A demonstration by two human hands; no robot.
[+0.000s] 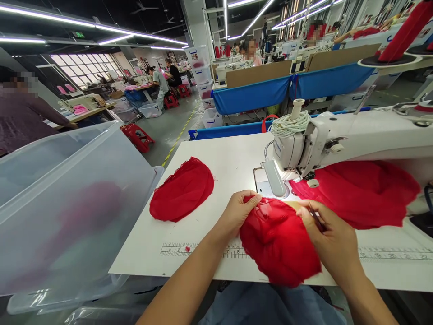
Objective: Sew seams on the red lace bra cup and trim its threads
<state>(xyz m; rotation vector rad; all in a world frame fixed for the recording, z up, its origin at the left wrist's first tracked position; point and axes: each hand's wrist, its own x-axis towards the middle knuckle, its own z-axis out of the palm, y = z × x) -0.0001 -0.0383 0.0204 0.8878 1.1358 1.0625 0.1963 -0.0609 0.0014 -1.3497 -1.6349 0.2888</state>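
Observation:
My left hand [241,210] is closed, pinching the upper left edge of a rounded red fabric piece [282,243]. The piece hangs over the table's front edge toward my lap. At its upper right edge is my right hand [326,234], with fingers curled in. A slim dark tool [317,220] is tucked in that hand; its kind is hard to make out. Something pale yellow [293,206] shows between the fabric and my right fingertips. Just beyond both hands stands a white sewing machine [304,144]. Another red fabric piece [182,189] lies flat to the left.
A stack of red fabric [365,192] lies under the machine arm. A printed ruler [172,249] runs along the front of the white table [142,253]. A large translucent bin [74,216] stands at the left. Red thread cones [406,31] rise at the upper right. Other people sit farther back.

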